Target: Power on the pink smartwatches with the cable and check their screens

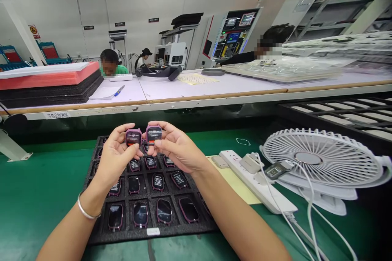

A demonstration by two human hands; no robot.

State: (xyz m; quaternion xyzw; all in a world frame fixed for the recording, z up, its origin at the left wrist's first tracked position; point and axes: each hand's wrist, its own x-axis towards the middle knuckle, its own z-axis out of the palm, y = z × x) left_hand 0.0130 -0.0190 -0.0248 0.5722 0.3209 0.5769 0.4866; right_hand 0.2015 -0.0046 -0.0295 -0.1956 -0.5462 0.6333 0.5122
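Two purple-framed smartwatches with lit screens are held up side by side over a black foam tray [122, 234]. My left hand [115, 153] is closed round the left smartwatch [133, 137], thumb near its lower edge. In my right hand [177, 147] is the right smartwatch [153, 135], with the thumb at the lower part of its screen. Below them the tray's compartments hold several more smartwatches. Some, like the smartwatch [158, 181], show white text; others, like the front smartwatch [140, 214], have dark screens. My forearms cover parts of the tray.
Right of the tray lie a white power strip [257, 179] with plugs and cables and a white fan [309, 159]. A raised shelf [171, 94] runs across the back, with stacked foam sheets [49, 83] and a pen [119, 90]. Other people work beyond it.
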